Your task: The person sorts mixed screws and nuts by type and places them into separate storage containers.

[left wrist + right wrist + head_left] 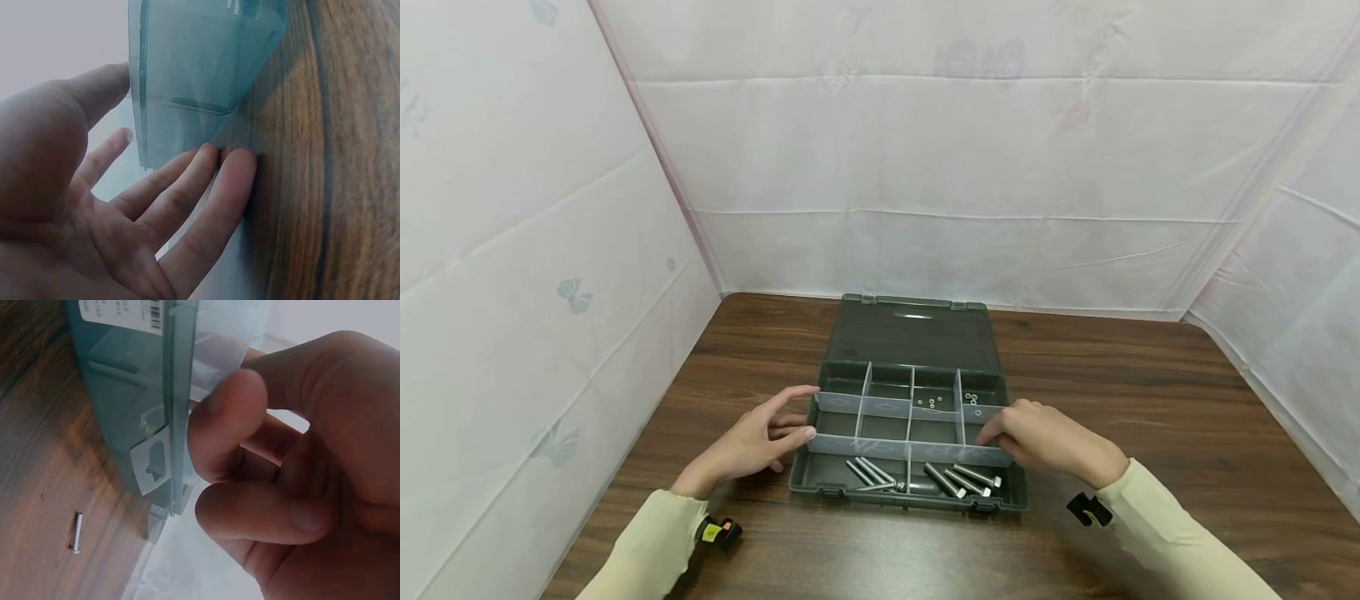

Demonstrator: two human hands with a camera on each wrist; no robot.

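Observation:
An open grey-green organizer box (880,493) lies on the wooden table (1150,400), its lid (913,337) folded flat behind it. Clear dividers split it into compartments. Bolts (872,472) lie in the two front compartments, and more bolts (970,479) lie to their right. Small nuts (931,402) sit in the back ones. My left hand (793,421) is at the box's left wall, fingers straight and touching it, thumb raised over the rim. In the left wrist view its fingertips (206,156) meet the box side (200,75). My right hand (1000,432) grips the right rim, fingers curled (250,469) against the wall (131,394).
White sheeting walls the table in on the left, back and right. One loose bolt (76,532) lies on the wood beside the box in the right wrist view. Bare tabletop stretches to the right of the box and in front of it.

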